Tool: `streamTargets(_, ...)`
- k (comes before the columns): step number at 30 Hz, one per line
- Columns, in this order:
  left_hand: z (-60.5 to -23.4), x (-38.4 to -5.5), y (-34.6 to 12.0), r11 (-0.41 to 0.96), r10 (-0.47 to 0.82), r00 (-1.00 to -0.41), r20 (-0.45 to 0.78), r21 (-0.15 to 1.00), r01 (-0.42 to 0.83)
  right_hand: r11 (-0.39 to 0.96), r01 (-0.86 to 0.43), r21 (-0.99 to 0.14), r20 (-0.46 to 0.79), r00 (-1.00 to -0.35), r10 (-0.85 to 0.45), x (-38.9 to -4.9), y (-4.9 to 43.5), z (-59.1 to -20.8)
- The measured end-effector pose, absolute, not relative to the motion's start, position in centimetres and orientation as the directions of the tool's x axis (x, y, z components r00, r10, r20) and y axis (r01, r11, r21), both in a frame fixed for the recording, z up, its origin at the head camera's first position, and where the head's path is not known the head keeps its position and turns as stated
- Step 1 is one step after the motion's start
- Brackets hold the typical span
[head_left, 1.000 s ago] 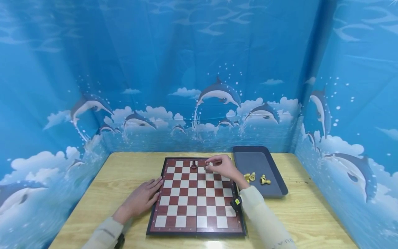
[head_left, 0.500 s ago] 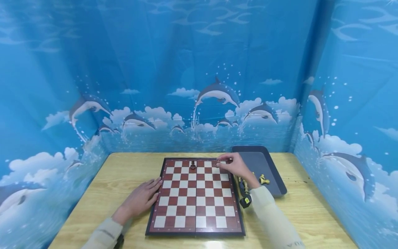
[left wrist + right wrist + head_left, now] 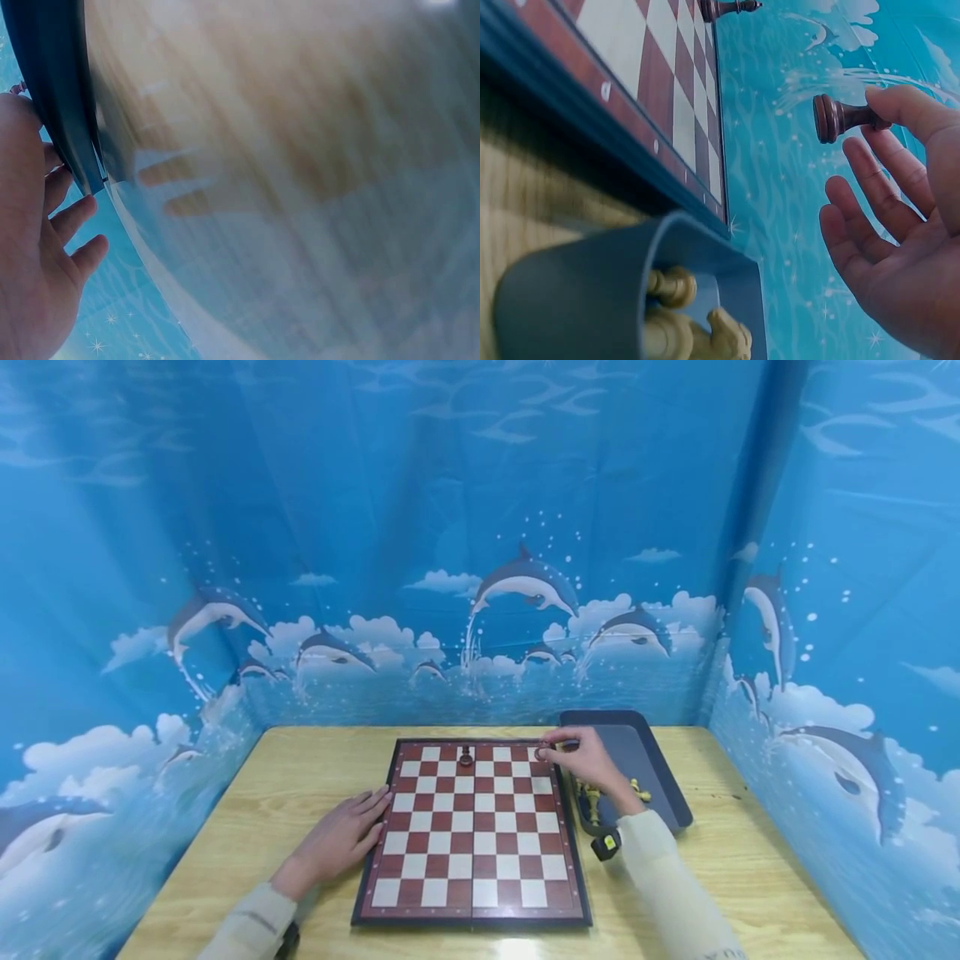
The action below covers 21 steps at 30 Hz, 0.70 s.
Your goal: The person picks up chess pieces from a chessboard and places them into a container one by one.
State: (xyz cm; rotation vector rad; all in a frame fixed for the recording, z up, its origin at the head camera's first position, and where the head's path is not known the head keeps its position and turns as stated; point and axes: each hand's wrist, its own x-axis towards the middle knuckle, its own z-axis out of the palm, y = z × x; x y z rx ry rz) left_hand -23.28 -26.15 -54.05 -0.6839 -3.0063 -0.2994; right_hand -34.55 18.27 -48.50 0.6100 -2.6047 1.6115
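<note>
My right hand (image 3: 592,760) pinches a dark brown chess piece (image 3: 831,120) by its top between thumb and index finger. Its round base shows in the right wrist view, and the other fingers are spread below. In the head view this piece overlaps the far right corner of the chessboard (image 3: 472,920). Another dark chess piece (image 3: 467,757) stands upright on the board's far row, near the middle. My left hand (image 3: 337,843) rests against the board's left edge with its fingers extended; the left wrist view shows it beside the dark board edge (image 3: 64,82).
A dark grey tray (image 3: 671,777) stands right of the board, partly behind my right forearm. Several pale yellow chess pieces (image 3: 667,330) lie in it, one shaped like a knight (image 3: 727,334). A blue dolphin-print curtain (image 3: 420,527) encloses the wooden table (image 3: 300,777).
My right hand has moved right along the board's far row with the dark piece, toward the far right corner. The left hand and the standing piece have stayed put.
</note>
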Motion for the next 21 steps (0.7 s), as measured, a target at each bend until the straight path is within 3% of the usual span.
streamTargets(21,-54.1,-23.5,-26.2,0.882,0.426,-0.901,0.086,0.182,0.434,0.515,-0.292,-0.806,0.214,-0.955,-0.207,-35.0,22.2,-49.4)
